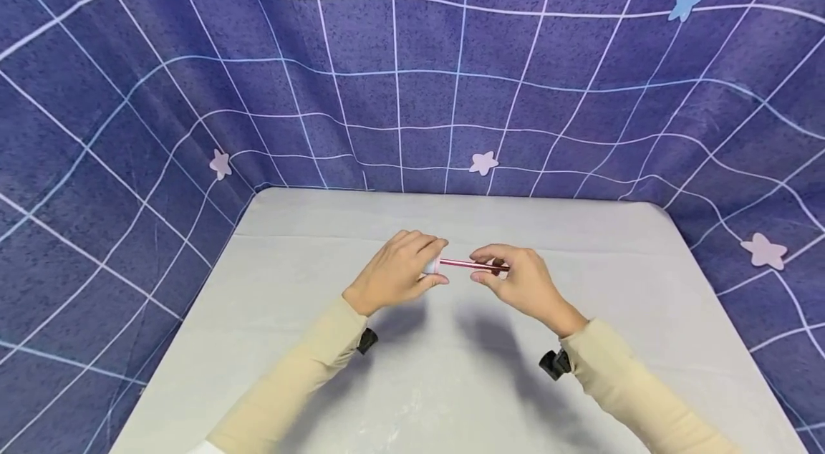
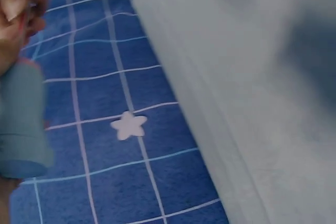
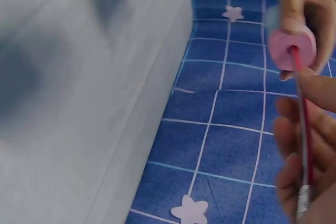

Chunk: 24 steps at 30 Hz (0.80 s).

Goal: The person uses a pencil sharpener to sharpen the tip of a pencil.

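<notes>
My left hand grips a light-blue, rounded pencil sharpener with a pink end face. In the head view most of its body is hidden behind the fingers. A red striped pencil runs from the sharpener to my right hand, which pinches it between thumb and fingers. In the right wrist view the front of the pencil sits in the hole of the pink face. A silvery ferrule shows at its other end. Both hands are held above the table.
A pale cloth-covered table lies beneath the hands, which cast shadows on it. Behind and at both sides hangs a blue curtain with grid lines and stars. Dark camera mounts sit at both wrists.
</notes>
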{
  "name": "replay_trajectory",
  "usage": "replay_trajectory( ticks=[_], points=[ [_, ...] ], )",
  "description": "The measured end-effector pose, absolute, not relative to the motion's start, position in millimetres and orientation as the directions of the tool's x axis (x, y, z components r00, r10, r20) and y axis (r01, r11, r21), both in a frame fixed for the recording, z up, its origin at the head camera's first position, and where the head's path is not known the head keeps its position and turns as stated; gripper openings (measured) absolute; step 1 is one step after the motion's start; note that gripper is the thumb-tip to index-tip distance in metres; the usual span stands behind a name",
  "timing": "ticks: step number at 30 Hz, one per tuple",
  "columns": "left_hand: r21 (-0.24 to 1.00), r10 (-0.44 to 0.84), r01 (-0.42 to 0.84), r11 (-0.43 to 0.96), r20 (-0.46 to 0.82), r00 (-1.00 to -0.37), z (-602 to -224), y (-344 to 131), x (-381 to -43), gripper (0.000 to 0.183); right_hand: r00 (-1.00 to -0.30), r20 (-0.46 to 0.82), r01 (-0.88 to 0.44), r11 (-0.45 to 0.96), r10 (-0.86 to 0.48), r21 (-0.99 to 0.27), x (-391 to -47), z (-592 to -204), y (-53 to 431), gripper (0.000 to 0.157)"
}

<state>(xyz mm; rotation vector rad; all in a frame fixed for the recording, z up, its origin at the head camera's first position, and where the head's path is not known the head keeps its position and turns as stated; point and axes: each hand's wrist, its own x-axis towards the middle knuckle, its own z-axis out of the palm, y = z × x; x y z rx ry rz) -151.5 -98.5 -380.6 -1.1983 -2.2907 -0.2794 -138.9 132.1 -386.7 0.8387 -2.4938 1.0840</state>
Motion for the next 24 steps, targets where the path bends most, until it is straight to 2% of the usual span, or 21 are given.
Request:
replay_trajectory(
  ticks=[4, 7, 9, 12, 15, 17, 19, 21, 24],
  points=[
    [0.112, 0.689, 0.805, 0.582, 0.459, -0.562, -366.7, -102.3, -152.6, 0.05, -0.54, 0.723, -0.798, 0.535, -0.43, -0.277, -138.0, -391.0, 130.4, 0.025],
    [0.254, 0.681, 0.779, 0.574, 0.381, -0.626, -359.3, -103.7, -152.0, 0.045, -0.349, 0.826, -0.836, 0.546, -0.442, -0.061, -138.8, -393.0, 129.5, 0.017],
    [0.33, 0.68, 0.755, 0.566, 0.332, -0.654, -356.2, -104.2, -151.8, 0.04, -0.247, 0.866, -0.823, 0.567, -0.435, 0.05, -139.0, -393.4, 128.9, 0.013],
    [0.41, 0.68, 0.727, 0.551, 0.284, -0.676, -353.5, -104.6, -152.3, 0.033, -0.137, 0.899, -0.794, 0.589, -0.415, 0.151, -138.9, -392.4, 127.8, 0.012],
    [0.442, 0.683, 0.71, 0.548, 0.253, -0.685, -351.0, -103.3, -152.3, 0.029, -0.091, 0.907, -0.795, 0.578, -0.411, 0.182, -138.9, -392.6, 127.5, 0.012],
    [0.448, 0.681, 0.703, 0.552, 0.245, -0.69, -349.9, -100.6, -151.2, 0.028, -0.11, 0.903, -0.816, 0.556, -0.416, 0.157, -138.2, -393.2, 128.4, 0.012],
    [0.419, 0.679, 0.716, 0.559, 0.264, -0.685, -351.0, -97.1, -149.8, 0.03, -0.181, 0.889, -0.848, 0.524, -0.421, 0.076, -137.2, -394.8, 130.5, 0.011],
    [0.348, 0.679, 0.748, 0.564, 0.319, -0.661, -354.0, -93.8, -147.8, 0.034, -0.311, 0.85, -0.869, 0.489, -0.424, -0.074, -135.6, -395.6, 133.0, 0.01],
    [0.123, 0.698, 0.807, 0.578, 0.439, -0.566, -360.3, -89.8, -145.2, 0.043, -0.586, 0.691, -0.804, 0.41, -0.423, -0.431, -134.4, -395.7, 137.0, 0.011]
  ],
)
